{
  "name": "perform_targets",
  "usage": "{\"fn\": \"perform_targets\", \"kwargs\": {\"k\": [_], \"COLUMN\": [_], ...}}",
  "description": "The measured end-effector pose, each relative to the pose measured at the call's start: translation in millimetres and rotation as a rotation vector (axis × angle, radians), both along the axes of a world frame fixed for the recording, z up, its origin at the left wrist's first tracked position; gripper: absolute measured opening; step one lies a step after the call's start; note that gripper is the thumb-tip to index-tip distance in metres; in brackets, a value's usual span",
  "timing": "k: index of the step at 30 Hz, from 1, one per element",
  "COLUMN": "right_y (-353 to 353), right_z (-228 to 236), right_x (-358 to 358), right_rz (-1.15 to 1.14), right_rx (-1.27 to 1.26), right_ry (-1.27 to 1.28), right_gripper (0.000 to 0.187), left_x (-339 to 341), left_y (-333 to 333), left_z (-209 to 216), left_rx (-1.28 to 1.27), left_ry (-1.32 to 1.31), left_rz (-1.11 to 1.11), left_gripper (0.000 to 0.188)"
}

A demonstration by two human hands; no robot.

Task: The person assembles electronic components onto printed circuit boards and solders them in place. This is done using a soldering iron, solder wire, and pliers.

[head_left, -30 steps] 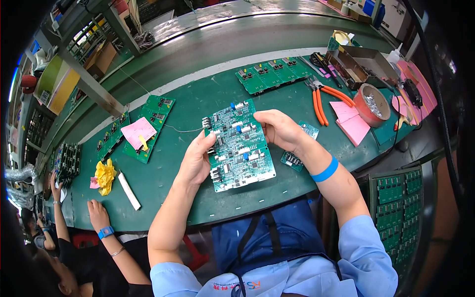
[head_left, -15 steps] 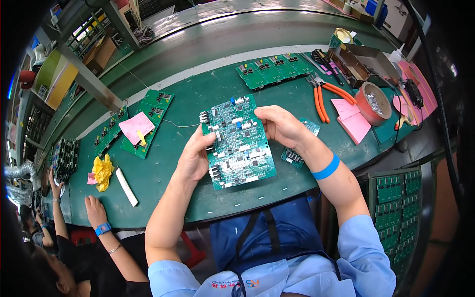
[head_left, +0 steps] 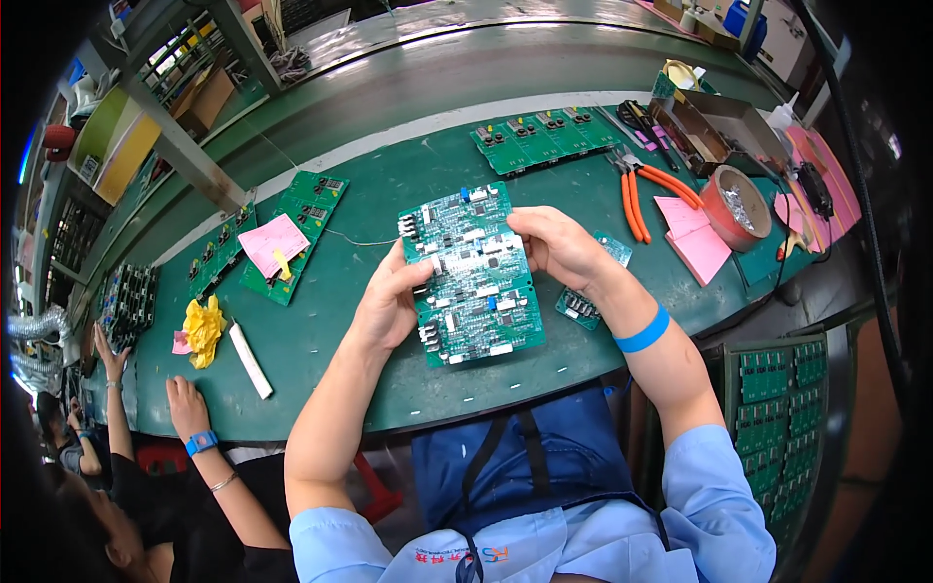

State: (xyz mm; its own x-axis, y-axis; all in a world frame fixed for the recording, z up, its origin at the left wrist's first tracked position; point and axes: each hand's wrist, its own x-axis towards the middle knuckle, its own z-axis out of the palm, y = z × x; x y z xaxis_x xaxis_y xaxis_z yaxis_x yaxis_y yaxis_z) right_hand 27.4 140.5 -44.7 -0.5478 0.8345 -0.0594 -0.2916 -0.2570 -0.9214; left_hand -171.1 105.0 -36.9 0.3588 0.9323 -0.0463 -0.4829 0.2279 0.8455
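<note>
Both my hands hold a green circuit board panel [head_left: 476, 282], raised over the green worktable [head_left: 369, 194], with its component side up. My left hand [head_left: 387, 303] grips the left edge, thumb on top near the white connectors. My right hand [head_left: 559, 248] is closed on the upper right edge, thumb on the face; its other fingers are partly hidden under the panel. Blue and white parts stand on the panel. Beneath my right wrist, a smaller circuit board [head_left: 583, 304] lies on the table, partly covered by my arm.
Behind the panel lies another board strip [head_left: 544, 142]. Orange-handled pliers [head_left: 635, 199], pink paper [head_left: 695, 243], a round tub [head_left: 734, 209] and an open metal box [head_left: 724, 126] sit right. Left are boards [head_left: 311, 223], crumpled yellow material [head_left: 203, 332], a white stick [head_left: 251, 361] and a co-worker's hand [head_left: 187, 408].
The panel's tilt has changed slightly in my hands, and the glare on it has shifted. My grip stays the same. The whole view has moved a little.
</note>
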Motion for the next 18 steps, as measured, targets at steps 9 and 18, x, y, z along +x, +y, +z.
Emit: {"fn": "perform_targets", "kwargs": {"k": [9,18], "right_y": [-0.2,0.2], "right_z": [0.8,0.3], "right_x": [-1.2,-0.6], "right_rz": [-0.014,-0.017], "right_rx": [-0.013,-0.009], "right_ry": [0.006,-0.002], "right_gripper": [0.023,0.025], "left_x": [0.3,0.2], "left_y": [-0.6,-0.4], "left_z": [1.6,2.3], "left_rx": [-0.006,0.010], "left_ry": [0.013,0.018], "left_rz": [0.002,-0.010], "left_gripper": [0.052,0.051]}}
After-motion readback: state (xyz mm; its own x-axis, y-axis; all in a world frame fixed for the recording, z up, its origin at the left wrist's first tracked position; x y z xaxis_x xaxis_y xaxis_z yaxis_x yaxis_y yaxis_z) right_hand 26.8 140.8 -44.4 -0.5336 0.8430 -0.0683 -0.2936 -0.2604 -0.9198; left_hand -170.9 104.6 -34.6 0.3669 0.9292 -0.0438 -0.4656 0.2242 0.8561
